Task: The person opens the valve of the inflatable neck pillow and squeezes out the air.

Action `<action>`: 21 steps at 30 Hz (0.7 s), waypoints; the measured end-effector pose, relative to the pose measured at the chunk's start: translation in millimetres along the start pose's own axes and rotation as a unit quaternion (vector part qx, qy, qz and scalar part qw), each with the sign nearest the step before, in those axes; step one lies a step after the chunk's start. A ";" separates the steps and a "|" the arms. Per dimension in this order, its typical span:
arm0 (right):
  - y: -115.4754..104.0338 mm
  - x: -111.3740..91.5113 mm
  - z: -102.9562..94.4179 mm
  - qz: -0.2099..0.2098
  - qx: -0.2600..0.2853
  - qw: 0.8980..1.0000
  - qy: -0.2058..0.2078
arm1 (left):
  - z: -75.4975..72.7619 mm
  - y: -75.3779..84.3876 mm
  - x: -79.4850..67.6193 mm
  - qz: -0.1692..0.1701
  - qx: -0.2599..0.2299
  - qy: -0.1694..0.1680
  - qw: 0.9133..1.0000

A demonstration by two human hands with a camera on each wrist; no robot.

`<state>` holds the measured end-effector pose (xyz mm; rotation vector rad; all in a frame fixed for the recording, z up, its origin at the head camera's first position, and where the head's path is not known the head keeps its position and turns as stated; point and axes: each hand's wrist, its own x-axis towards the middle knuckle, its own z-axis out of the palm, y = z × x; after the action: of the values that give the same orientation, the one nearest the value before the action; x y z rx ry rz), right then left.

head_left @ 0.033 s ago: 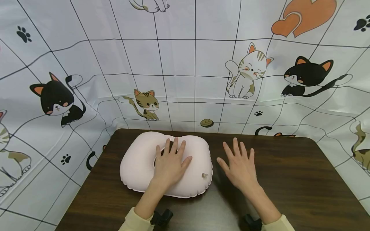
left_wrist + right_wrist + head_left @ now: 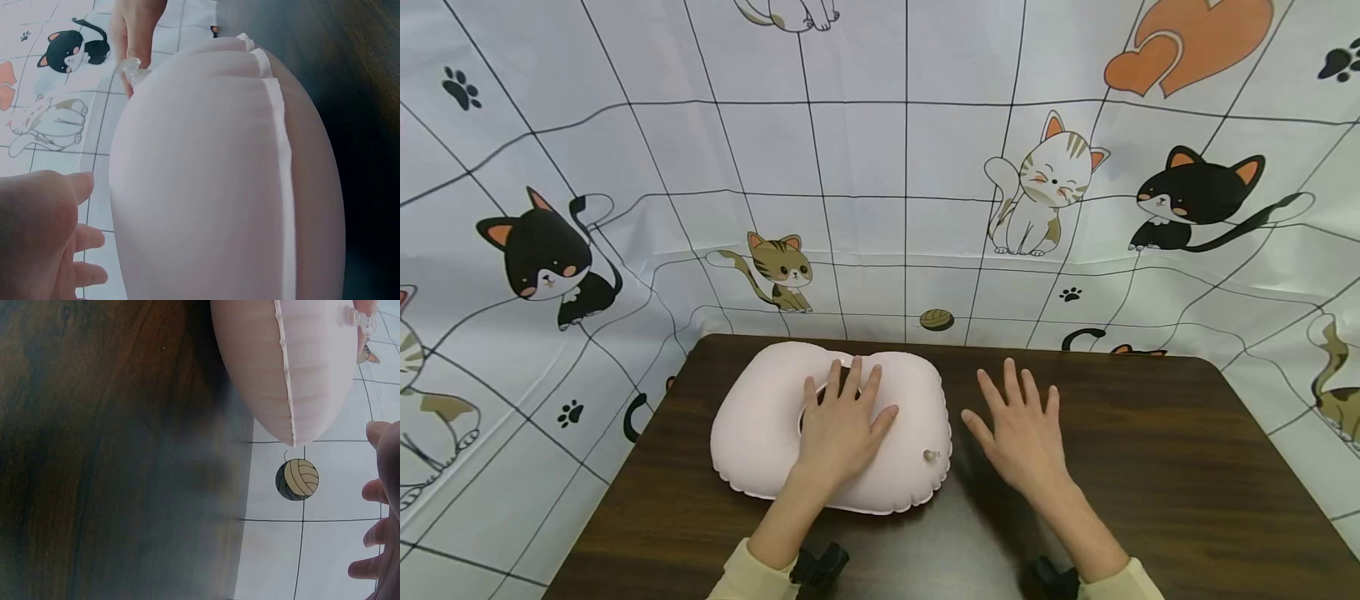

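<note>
A pale pink inflatable pillow (image 2: 752, 429) with a hole in its middle lies on the dark wooden table, its seam edge wavy. A small clear air valve (image 2: 931, 456) sticks up near its right front corner. My left hand (image 2: 844, 421) is spread over the pillow's middle, covering part of the hole; in the left wrist view its fingers are straight beside the pillow's top surface. To the right of the pillow, my right hand (image 2: 1024, 433) hovers above the table with its fingers spread, holding nothing. The right wrist view shows the right fingers (image 2: 375, 490) apart from the pillow's rounded end.
The brown wooden table (image 2: 1157, 467) extends to the right of the pillow. Behind it and along the sides hangs a white sheet (image 2: 865, 150) with grid lines and printed cats. Dark straps with a small device (image 2: 820, 567) sit at the wrists.
</note>
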<state>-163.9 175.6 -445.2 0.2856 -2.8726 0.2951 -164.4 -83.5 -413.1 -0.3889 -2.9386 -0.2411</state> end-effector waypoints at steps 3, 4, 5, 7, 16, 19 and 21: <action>-0.9 -0.5 2.0 -0.004 -0.001 1.000 0.001 | 0.8 -1.1 -0.8 0.000 -0.002 -0.001 1.000; -1.2 -0.8 2.8 -0.005 0.000 1.000 0.003 | 1.1 -1.6 -1.1 0.001 -0.003 -0.002 1.000; -1.4 -1.2 3.5 -0.006 0.002 1.000 0.004 | 1.1 -2.1 -1.6 0.003 -0.004 -0.001 1.000; -2.0 -2.2 4.2 -0.007 0.005 1.000 0.006 | 1.2 -3.0 -1.9 0.005 -0.007 0.000 1.000; -3.2 -4.7 3.7 0.001 0.018 1.000 -0.018 | 0.7 -8.2 -2.1 0.001 -0.005 0.009 1.000; -2.4 -6.2 4.4 0.007 0.024 0.999 -0.019 | -1.2 -9.5 -2.8 -0.001 -0.008 0.013 1.000; -2.2 -7.9 5.4 0.013 0.030 0.999 -0.019 | -3.4 -11.1 -4.1 -0.004 -0.013 0.013 1.000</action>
<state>-157.1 173.6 -452.0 0.2684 -2.9113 0.3844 -163.0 -95.7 -412.1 -0.3743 -2.9152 -0.2849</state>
